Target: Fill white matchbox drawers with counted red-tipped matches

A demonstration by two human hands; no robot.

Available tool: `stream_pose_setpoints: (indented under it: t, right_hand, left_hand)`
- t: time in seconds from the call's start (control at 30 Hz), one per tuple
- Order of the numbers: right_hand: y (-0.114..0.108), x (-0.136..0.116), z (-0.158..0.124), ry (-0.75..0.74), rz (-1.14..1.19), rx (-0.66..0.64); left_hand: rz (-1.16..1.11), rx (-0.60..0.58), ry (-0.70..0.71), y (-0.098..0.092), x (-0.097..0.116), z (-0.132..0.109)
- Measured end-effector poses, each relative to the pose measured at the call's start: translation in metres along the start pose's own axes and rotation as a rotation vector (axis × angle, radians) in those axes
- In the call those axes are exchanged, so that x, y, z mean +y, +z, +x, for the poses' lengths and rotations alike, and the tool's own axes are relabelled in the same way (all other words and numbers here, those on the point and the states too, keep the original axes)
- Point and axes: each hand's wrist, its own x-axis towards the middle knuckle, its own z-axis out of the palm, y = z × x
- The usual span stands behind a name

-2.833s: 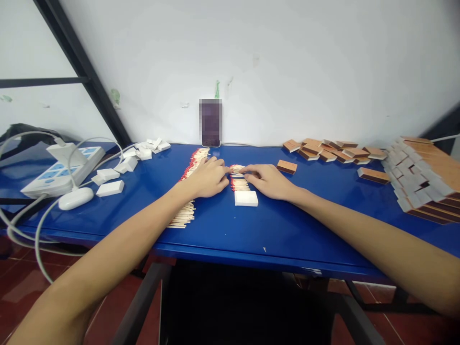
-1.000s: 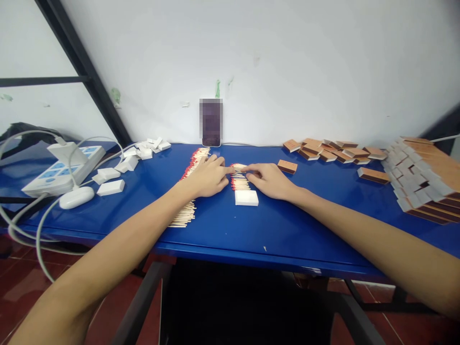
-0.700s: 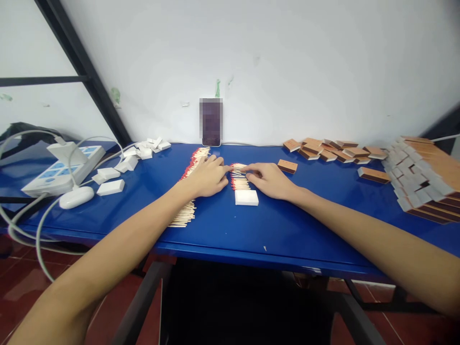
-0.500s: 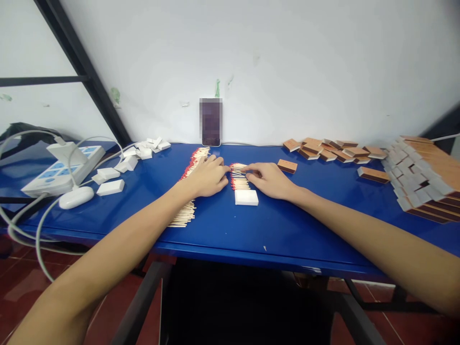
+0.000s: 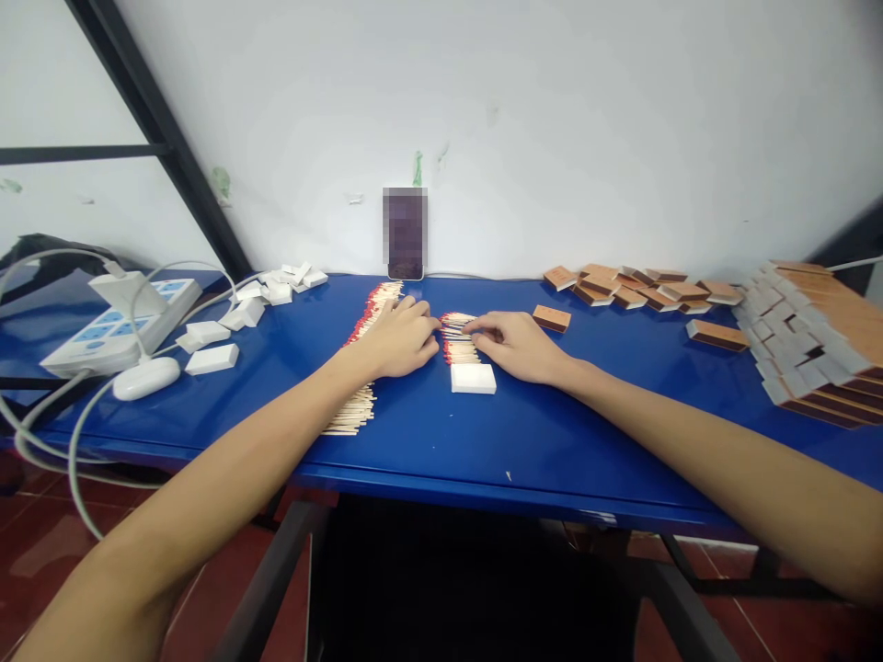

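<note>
Several red-headed matches [image 5: 461, 342] lie side by side in a short row on the blue table, heads to the left. My left hand [image 5: 404, 338] rests palm down over a long line of matches [image 5: 353, 414], hiding its middle; an index fingertip reaches the heads of the short row. On the other side, my right hand [image 5: 516, 342] has its index fingertip at the bare ends of the same matches, with the thumb held apart. Both hands have fingers spread and hold nothing that I can see. Just below the row lies a white matchbox tray [image 5: 473, 379].
A phone [image 5: 406, 233] leans on the wall. White trays [image 5: 280, 291] and a power strip [image 5: 120, 326] with cables are at left. Brown matchboxes lie scattered [image 5: 600, 283] at back right, one [image 5: 552, 318] beside my right hand, and a stack of matchboxes [image 5: 814, 340] stands far right.
My right index finger has bent slightly at the ends of the matches. My left hand has hardly moved, and the other things lie as before.
</note>
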Motion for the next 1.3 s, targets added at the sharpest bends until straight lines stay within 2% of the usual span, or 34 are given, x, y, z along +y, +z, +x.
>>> stream_pose_setpoints:
  t: [0.83, 1.3]
  right_hand:
    - [-0.0004, -0.0020, 0.0000, 0.042, 0.016, 0.006]
    - [-0.0004, 0.0000, 0.0002, 0.017, -0.014, -0.002]
  left_hand:
    - [0.030, -0.013, -0.024, -0.0012, -0.0006, 0.0003]
    - [0.065, -0.020, -0.051, -0.0006, -0.0011, 0.0004]
